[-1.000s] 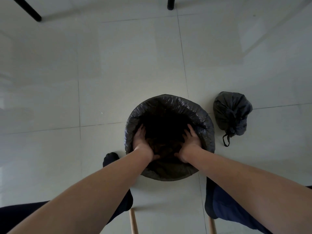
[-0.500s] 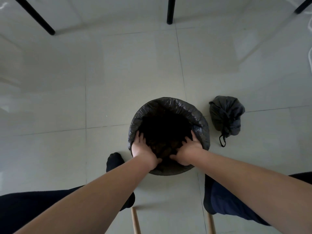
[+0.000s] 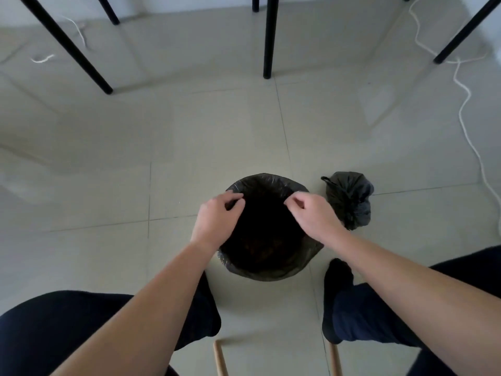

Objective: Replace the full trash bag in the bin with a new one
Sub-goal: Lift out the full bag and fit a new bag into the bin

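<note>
A round bin (image 3: pixel 267 272) stands on the tiled floor between my feet, lined with a new black trash bag (image 3: pixel 267 179) folded over its rim. My left hand (image 3: pixel 217 218) hovers over the bin's left side, fingers curled at the bag's edge. My right hand (image 3: pixel 314 213) is over the right side, fingertips pinched near the rim. Whether either hand grips the plastic I cannot tell. The full trash bag (image 3: pixel 349 199), tied shut, lies on the floor just right of the bin.
Black table legs (image 3: pixel 268 36) stand on the floor beyond the bin. A white cable (image 3: pixel 466 104) runs down the right side. My legs in dark trousers (image 3: pixel 366 308) flank the bin, and wooden chair legs (image 3: pixel 219 359) show at the bottom.
Both hands have lifted out of the bin's inside and moved up to its far rim. The view has pulled back, so more floor and table legs show.
</note>
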Motion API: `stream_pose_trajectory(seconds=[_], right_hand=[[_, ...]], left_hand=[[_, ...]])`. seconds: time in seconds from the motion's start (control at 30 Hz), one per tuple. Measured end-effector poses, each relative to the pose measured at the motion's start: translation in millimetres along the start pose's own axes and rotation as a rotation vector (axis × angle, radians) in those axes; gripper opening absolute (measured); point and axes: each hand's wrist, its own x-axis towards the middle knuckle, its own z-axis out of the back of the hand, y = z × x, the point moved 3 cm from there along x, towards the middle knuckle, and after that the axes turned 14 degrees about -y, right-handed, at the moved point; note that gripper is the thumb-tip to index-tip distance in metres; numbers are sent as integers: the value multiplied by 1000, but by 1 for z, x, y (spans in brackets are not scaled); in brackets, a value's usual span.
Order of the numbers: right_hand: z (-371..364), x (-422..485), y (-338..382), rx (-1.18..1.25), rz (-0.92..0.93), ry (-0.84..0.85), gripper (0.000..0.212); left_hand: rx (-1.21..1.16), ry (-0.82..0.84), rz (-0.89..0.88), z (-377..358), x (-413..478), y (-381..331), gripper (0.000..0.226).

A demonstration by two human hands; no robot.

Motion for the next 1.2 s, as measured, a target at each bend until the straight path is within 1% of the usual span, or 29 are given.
stream_pose_trajectory(seconds=[0.07, 0.1, 0.17, 0.23, 0.3, 0.37, 0.5, 0.63, 0.77, 0.87, 0.93, 1.0, 1.03, 1.1, 1.13, 1.17, 1.2], right_hand=[[22, 11, 3, 133, -162, -99, 42], [30, 18, 1, 180, -269, -100, 48], [41, 29, -11, 292, -513, -28, 59], [49, 33, -27, 402, -709, 56, 71], [53, 36, -43, 450, -806, 126, 83], [52, 35, -53, 475, -863, 194, 89], [38, 35, -58, 569, -928, 371, 94], [20, 40, -62, 666, -962, 459, 100], [1, 47, -65, 668, -953, 521, 101], [-13, 51, -70, 644, -962, 556, 103], [-17, 56, -73, 652, -972, 569, 103], [-13, 63, -72, 626, -979, 552, 99], [-8, 67, -70, 568, -961, 521, 95], [6, 77, -62, 370, -866, 391, 85], [13, 82, -58, 279, -809, 309, 82], [17, 87, -55, 232, -765, 244, 79], [17, 91, -51, 228, -737, 222, 77]], left_hand=[[-215, -80, 217, 20, 4, 5, 25], [-289, -78, 319, 26, 6, 10, 27], [-361, -16, 477, 33, 8, 20, 37], [-349, 39, 548, 35, 9, 32, 49], [-330, 78, 595, 32, 8, 43, 58], [-324, 118, 647, 28, 7, 52, 66], [-331, 244, 723, 16, 11, 60, 81], [-432, 377, 773, 1, 18, 57, 70], [-469, 428, 804, -6, 28, 64, 84], [-490, 428, 825, -7, 31, 67, 80], [-486, 421, 841, -8, 34, 69, 83], [-419, 412, 838, -5, 39, 71, 90], [-342, 390, 808, -2, 43, 71, 90], [-181, 291, 712, 7, 52, 68, 85], [-143, 232, 658, 9, 59, 64, 81], [-133, 189, 606, 10, 65, 59, 76], [-146, 174, 563, 9, 70, 53, 71]])
